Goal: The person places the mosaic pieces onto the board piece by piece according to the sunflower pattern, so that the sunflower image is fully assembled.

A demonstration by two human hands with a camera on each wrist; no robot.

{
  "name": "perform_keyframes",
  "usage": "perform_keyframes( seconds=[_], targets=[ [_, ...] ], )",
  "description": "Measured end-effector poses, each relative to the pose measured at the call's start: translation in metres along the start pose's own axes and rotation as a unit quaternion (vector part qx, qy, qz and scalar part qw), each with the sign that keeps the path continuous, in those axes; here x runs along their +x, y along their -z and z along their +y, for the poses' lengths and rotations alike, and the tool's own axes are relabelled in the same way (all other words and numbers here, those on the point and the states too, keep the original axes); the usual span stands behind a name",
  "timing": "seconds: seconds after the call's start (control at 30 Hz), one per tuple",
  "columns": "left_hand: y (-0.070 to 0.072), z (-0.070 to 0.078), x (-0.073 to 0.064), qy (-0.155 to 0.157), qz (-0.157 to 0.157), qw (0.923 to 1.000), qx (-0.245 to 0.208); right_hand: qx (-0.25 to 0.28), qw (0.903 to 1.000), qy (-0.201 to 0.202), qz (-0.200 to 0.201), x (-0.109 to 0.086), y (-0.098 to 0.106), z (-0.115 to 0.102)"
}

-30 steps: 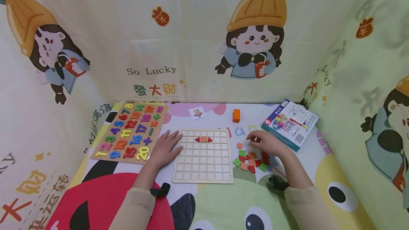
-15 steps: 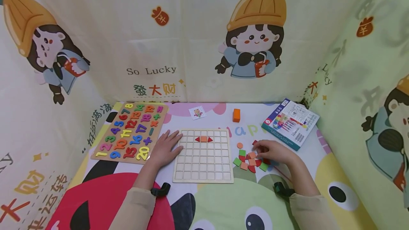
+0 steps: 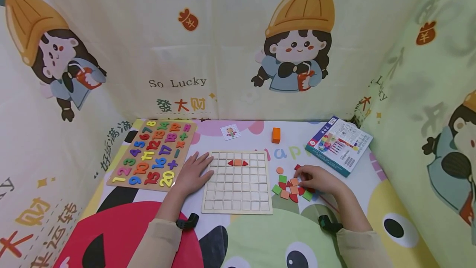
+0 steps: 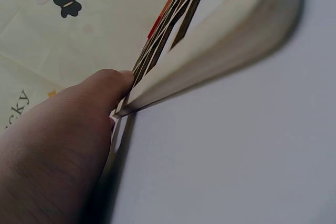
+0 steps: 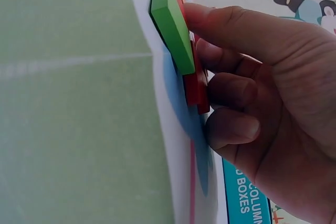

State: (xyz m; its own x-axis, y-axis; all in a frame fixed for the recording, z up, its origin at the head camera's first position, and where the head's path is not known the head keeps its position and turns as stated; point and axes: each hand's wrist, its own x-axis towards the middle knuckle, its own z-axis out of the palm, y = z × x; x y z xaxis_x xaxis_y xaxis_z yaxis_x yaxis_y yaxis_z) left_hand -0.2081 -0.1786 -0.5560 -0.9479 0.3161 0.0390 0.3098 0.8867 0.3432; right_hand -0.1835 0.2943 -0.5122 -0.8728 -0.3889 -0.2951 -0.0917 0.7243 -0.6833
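Observation:
My left hand (image 3: pixel 191 173) lies with relaxed, spread fingers at the left edge of a wooden grid board (image 3: pixel 236 193); in the left wrist view its thumb (image 4: pixel 113 85) touches the board's edge. An orange square (image 3: pixel 238 162) sits in an upper cell between two red triangles. To the right of the board, my right hand (image 3: pixel 319 178) reaches over a loose pile of red, green and orange pieces. In the right wrist view its fingers curl beside red pieces (image 5: pixel 195 87) and a green square (image 5: pixel 173 32); I cannot tell whether they pinch one.
A number puzzle board (image 3: pixel 148 158) stands left of the grid board. Behind are a small pattern card (image 3: pixel 230 132) and an orange block (image 3: pixel 275 135). A flat box (image 3: pixel 338 146) lies at the back right. An orange disc (image 3: pixel 279 170) is near the pile.
My right hand has moved down and slightly right into the pile, then stayed nearly still there. A red piece now shows beyond its fingertips. My left hand has not moved.

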Motion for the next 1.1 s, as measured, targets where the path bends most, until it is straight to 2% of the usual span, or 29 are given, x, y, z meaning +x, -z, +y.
perform_keyframes(
  seconds=[0.43,0.8,1.1],
  targets=[
    [0.001,0.000,-0.002,0.002,-0.003,1.0000,-0.007,-0.030,0.9995,-0.001,0.004,0.002,-0.004,0.000],
    [0.001,0.002,-0.001,0.006,-0.004,0.9999,-0.011,-0.025,0.9995,0.004,0.021,0.001,-0.001,0.000],
    [0.001,0.002,-0.001,0.006,0.001,0.9999,-0.008,-0.049,0.9978,0.020,0.041,0.010,0.004,-0.020]
  ],
)
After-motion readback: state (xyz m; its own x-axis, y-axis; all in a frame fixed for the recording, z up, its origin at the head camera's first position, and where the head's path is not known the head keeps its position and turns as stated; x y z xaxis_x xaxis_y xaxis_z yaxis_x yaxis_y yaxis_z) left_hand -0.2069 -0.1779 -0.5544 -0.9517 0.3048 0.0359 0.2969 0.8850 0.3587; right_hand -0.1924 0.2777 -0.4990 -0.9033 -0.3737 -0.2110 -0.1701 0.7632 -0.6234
